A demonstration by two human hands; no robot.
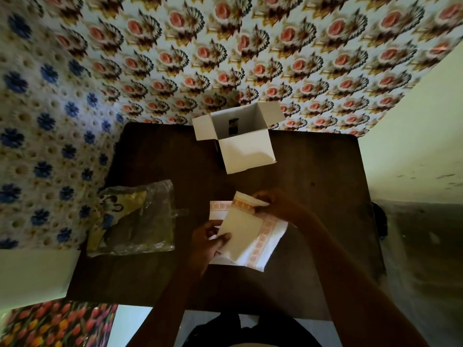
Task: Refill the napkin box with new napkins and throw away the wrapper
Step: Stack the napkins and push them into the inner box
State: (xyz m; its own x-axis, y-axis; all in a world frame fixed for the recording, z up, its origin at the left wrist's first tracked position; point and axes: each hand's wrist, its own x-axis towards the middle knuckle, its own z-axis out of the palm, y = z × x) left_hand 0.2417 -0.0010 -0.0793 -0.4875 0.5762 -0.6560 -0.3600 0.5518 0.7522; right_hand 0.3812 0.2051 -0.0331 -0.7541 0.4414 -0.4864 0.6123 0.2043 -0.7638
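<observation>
Between both hands' fingers (pixel 223 238), napkins (pixel 250 236) hover above the table (pixel 313 209).

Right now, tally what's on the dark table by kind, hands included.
Open white box: 1
Plastic wrapper: 1
Napkin stack, too overlapped to count sheets: 1
Hands, left hand and right hand: 2
Total: 5

Bare forearms, hands (pixel 250 221); apparently dark clothing below.

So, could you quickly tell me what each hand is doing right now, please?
Left hand: closed on the near corner of the napkins.
Right hand: pinching the far edge of the same napkins.
</observation>
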